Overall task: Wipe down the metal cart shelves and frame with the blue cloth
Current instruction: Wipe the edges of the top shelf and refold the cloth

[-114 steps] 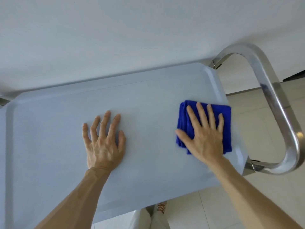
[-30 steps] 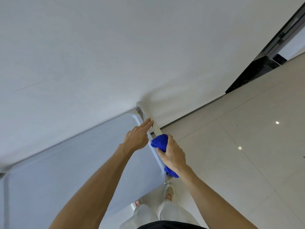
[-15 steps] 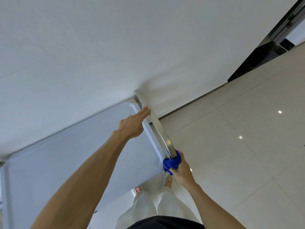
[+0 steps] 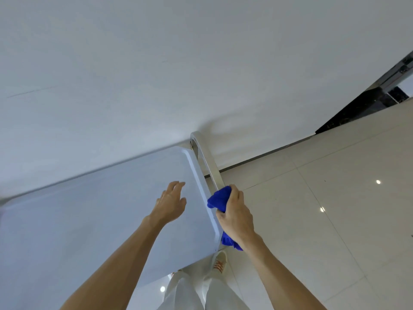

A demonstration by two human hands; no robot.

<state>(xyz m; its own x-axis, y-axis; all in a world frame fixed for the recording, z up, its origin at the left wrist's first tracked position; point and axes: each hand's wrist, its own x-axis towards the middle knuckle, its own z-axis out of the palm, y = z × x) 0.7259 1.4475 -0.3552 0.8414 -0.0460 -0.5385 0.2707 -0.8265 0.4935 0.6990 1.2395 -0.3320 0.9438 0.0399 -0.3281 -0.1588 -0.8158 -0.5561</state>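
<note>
Gripping blue cloth around handle, right hand; left hand open.

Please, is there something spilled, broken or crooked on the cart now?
Nothing stands out. The top shelf looks bare and unmarked, the handle bar looks intact, and the right hand grips the blue cloth around it.

blue cloth — right hand — cart handle

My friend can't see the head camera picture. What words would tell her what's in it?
A person's right hand grips a blue cloth wrapped around the cart's shiny metal handle. Their left hand reaches with straight fingers over the cart's flat top shelf, beside a white wall and a tiled floor.
</note>
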